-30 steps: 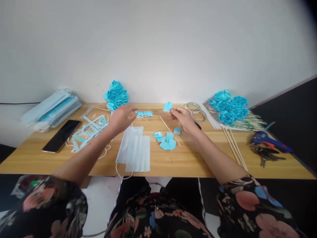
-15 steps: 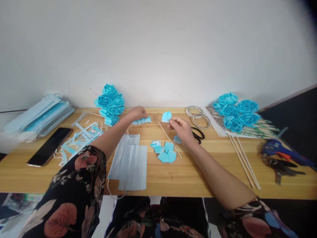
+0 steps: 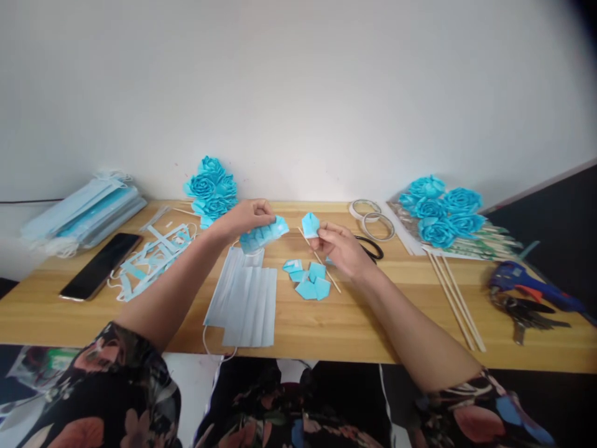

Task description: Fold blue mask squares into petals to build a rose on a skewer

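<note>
My left hand [image 3: 254, 216] pinches the top edge of a pleated strip of blue mask fabric [image 3: 265, 236], which hangs just above the table. Between the thumb and fingers of my right hand [image 3: 338, 244] is a small folded blue fabric petal [image 3: 310, 224]. Several cut blue petals [image 3: 311, 283] lie in a cluster below, between my hands. A thin wooden stick [image 3: 333, 279] rests beside them, partly behind my right hand. Cut face masks [image 3: 249, 308] lie flat under my left forearm. Black-handled scissors [image 3: 370, 247] are partly hidden behind my right hand.
Left: stacked masks [image 3: 84, 208], a phone [image 3: 100, 266], cut mask trimmings [image 3: 152, 261] and blue fabric roses [image 3: 212, 191]. Right: tape rolls [image 3: 377, 226], more blue roses [image 3: 441, 208], wooden sticks [image 3: 457, 302] and a blue glue gun [image 3: 536, 283]. A wall stands behind the table.
My left hand has lifted the pleated strip off the table and brought it nearer. My right hand still holds the petal, now slightly left of where it was.
</note>
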`<state>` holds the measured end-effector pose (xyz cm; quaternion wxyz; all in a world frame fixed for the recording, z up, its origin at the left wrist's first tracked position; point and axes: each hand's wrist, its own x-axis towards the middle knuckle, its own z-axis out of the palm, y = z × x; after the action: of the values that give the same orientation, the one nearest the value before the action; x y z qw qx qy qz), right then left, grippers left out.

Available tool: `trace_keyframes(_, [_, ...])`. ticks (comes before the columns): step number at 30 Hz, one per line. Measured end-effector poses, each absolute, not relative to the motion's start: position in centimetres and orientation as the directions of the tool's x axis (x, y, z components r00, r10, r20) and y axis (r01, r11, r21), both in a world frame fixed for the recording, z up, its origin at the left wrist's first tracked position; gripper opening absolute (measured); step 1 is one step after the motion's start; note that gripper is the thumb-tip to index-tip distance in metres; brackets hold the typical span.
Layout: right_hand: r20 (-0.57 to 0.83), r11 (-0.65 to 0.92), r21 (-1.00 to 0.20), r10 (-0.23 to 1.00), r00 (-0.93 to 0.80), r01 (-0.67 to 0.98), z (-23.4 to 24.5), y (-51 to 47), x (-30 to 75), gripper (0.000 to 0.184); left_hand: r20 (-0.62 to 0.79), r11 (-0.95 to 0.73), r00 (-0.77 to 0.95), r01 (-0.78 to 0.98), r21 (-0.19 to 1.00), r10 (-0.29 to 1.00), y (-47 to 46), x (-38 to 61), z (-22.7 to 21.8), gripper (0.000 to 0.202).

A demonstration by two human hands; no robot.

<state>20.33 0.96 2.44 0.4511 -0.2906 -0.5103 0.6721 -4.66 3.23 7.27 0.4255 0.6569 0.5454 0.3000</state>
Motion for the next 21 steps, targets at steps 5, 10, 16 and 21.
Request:
trace_keyframes(5, [0.005,-0.141,-0.960,0.854,-0.520,-0.242,2.4,0.0,19.6,0.022,-0.064,-0.077,0.289,0.452,0.889,0.955,0.6,-4.1,6.8,0.023])
trace_keyframes(10, [-0.040,-0.125,-0.981,0.878,-0.477,-0.147,1.6,0.0,19.3,0.023,-0.021,-0.121,0.355,0.374,0.920,0.935,0.1,-4.0,5.4,0.020])
trace_keyframes(16, [-0.074,-0.146,-0.983,0.873,-0.483,-0.114,1.4,-0.1,19.2,0.024,0.000,-0.148,0.375,0.366,0.919,0.927,-0.2,-4.2,5.0,0.021])
trace_keyframes(21, [-0.090,-0.155,-0.983,0.874,-0.478,-0.098,1.2,-0.3,19.0,0.024,0.015,-0.155,0.377,0.344,0.926,0.926,-0.2,-4.2,4.8,0.023])
